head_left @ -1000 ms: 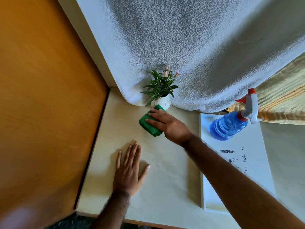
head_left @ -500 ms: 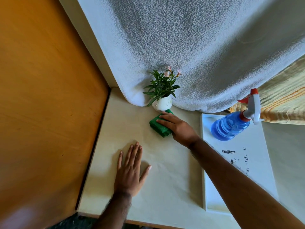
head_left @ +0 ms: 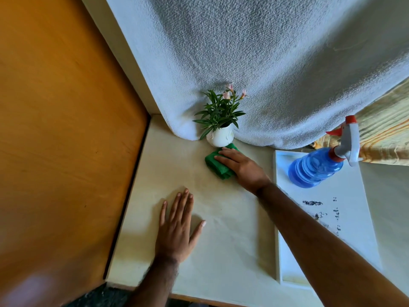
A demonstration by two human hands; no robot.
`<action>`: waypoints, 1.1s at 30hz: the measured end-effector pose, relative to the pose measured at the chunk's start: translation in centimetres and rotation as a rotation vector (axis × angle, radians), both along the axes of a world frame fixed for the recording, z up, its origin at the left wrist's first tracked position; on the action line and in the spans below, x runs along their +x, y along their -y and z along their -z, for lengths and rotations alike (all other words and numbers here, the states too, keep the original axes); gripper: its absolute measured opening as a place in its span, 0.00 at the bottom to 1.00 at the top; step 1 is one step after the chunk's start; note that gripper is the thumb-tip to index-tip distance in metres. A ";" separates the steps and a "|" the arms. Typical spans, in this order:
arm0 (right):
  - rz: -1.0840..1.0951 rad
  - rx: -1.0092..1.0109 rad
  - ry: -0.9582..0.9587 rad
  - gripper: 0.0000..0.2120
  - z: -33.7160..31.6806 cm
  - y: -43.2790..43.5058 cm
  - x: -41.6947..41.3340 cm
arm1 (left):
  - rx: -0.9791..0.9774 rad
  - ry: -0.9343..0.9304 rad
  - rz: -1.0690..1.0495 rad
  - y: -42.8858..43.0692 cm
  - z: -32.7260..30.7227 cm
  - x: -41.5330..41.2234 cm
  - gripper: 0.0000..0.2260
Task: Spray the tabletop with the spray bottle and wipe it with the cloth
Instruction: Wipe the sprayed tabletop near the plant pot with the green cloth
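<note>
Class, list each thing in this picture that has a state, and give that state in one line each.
Green cloth: folded, pressed flat under right hand.
Left hand: flat on tabletop, holding nothing.
Spray bottle: upright on white board, unheld.
Potted plant: upright, touching the cloth.

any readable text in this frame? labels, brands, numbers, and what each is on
No text can be read.
White board: dark printed marks, too small and blurred to read.
Spray bottle: no label shows.
White flower pot: no writing shows.
Green cloth under the right hand: no tag or print shows.
</note>
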State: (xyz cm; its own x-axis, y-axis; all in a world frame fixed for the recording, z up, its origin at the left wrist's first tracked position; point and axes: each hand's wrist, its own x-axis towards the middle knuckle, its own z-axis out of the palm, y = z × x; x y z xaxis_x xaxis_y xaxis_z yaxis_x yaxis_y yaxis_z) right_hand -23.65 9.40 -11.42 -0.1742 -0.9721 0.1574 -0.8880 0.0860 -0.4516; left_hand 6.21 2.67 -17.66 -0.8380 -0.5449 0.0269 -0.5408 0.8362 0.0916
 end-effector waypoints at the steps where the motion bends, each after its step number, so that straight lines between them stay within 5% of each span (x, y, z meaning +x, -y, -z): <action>1: 0.013 0.003 0.008 0.26 -0.1 0.1 0.0 | -0.003 0.000 0.000 0.0 0.0 0.0 0.39; 12: -0.160 -0.130 -0.153 0.30 -2.9 3.4 0.7 | 0.000 0.000 -0.008 -0.2 -0.5 -0.1 0.38; 19: -0.129 0.104 0.048 0.33 -1.0 2.1 0.7 | -0.010 0.004 -0.010 -0.1 -0.6 -0.2 0.38; 25: 0.045 0.110 0.215 0.35 -0.9 1.6 1.9 | -0.004 -0.001 -0.017 -0.1 -1.0 -0.2 0.38; 33: 0.055 0.011 -0.022 0.30 -3.5 -0.7 4.0 | 0.048 0.023 -0.022 -0.1 -1.8 -0.2 0.38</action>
State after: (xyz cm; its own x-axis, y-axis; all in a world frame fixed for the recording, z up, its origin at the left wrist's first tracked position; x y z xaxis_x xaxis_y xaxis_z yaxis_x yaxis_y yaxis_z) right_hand -19.69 10.06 -7.89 -0.2239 -0.9628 0.1513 -0.8916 0.1396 -0.4308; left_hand 6.04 2.77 -15.84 -0.8259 -0.5635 -0.0194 -0.5616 0.8189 0.1188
